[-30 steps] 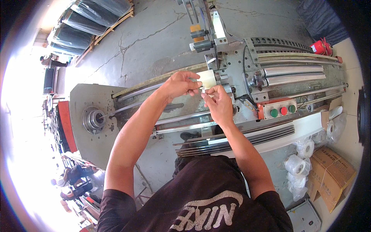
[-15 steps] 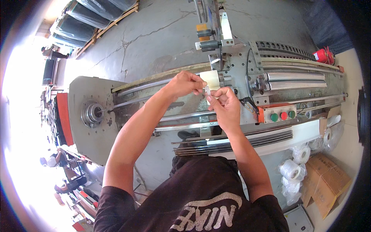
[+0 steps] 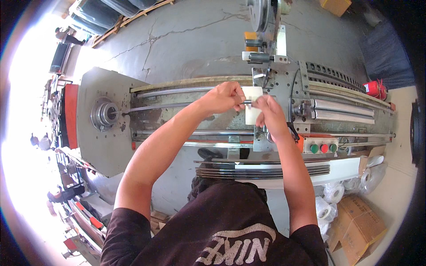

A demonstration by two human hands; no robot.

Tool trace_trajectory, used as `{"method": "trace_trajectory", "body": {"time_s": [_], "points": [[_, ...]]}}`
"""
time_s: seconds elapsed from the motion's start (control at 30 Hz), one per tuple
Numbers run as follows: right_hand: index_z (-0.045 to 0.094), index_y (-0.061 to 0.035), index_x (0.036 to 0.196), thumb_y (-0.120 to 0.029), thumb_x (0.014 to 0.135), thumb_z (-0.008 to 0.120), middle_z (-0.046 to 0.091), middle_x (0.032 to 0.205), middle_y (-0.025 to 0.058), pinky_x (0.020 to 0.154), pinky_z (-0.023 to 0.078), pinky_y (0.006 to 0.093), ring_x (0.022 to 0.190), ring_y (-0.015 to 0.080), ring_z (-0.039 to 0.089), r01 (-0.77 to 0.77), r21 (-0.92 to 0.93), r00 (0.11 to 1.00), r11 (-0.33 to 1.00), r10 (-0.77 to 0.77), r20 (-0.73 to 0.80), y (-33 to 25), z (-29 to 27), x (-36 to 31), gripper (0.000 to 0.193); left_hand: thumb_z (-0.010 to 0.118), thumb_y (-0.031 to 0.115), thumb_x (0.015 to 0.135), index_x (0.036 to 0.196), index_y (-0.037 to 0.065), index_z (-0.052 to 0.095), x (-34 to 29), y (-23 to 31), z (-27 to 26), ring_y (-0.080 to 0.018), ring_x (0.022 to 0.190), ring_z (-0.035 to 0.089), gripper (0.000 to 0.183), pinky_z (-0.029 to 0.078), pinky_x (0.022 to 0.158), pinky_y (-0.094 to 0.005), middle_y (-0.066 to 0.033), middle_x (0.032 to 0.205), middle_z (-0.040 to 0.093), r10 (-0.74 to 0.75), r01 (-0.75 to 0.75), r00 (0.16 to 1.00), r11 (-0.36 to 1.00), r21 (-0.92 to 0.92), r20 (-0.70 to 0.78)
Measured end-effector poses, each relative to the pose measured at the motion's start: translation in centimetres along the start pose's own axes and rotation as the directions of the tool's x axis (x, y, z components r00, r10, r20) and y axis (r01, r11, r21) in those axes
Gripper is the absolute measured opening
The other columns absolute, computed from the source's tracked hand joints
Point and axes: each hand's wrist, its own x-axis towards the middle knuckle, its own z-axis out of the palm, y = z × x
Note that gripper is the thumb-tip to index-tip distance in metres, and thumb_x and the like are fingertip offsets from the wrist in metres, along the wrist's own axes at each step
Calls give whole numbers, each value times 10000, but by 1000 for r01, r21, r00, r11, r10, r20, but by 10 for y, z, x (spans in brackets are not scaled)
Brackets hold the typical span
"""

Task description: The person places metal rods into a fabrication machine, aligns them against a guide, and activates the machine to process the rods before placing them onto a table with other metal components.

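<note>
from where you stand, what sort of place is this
Probably a factory workshop: a long grey machine with metal rails, a control box with green and red buttons, and dark wrapped bundles on a wooden pallet suggest it.

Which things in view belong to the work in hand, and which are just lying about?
Apparently in use:
left hand, closed on the metal rod
right hand beside it, blurred
chuck that the rod enters
off-white part by the hands

Apparently lying about:
cardboard box
plastic-wrapped rolls
red fire extinguisher
dark rods, possibly stock
</note>
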Motion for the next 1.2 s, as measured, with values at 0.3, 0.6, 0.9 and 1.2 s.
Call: {"method": "trace_trajectory", "body": {"time_s": [0.3, 0.6, 0.9, 1.2], "points": [[601, -66, 1193, -331, 1129, 501, 733, 1193, 95, 603, 468, 244, 652, 106, 652, 27, 127, 991, 992, -43, 128, -41, 5, -43, 291, 629, 24, 1014, 1015, -7, 590, 2, -12, 3, -188, 882, 714, 50, 574, 795, -330, -102, 930, 708, 77, -77, 997, 997, 6, -20], [627, -87, 1154, -365, 1123, 517, 726, 1242, 87, 641, 481, 267, 677, 128, 654, -74, 144, 994, 987, 62, 88, -33, -8, 15, 301, 646, 46, 1008, 1019, -13, 583, -2, -5, 5, -185, 884, 723, 87, 585, 789, -332, -119, 945, 731, 53, -53, 998, 998, 18, -43], [579, -83, 1200, -318, 1136, 493, 724, 1174, 65, 614, 509, 264, 684, 136, 698, -104, 5, 982, 995, 102, 159, -29, -4, -60, 259, 656, 127, 1029, 1010, -6, 573, -8, -3, 8, -169, 840, 724, 158, 570, 759, -336, -115, 910, 753, 83, -76, 994, 993, 90, -69], [636, -84, 1260, -259, 1095, 554, 759, 1131, 72, 627, 488, 263, 679, 115, 661, -104, 72, 986, 992, 93, 141, -46, -14, 22, 254, 668, 76, 1008, 1029, 1, 519, -6, -7, 12, -186, 837, 728, 167, 567, 747, -341, -131, 904, 728, 53, -49, 993, 998, 38, -107]]}}
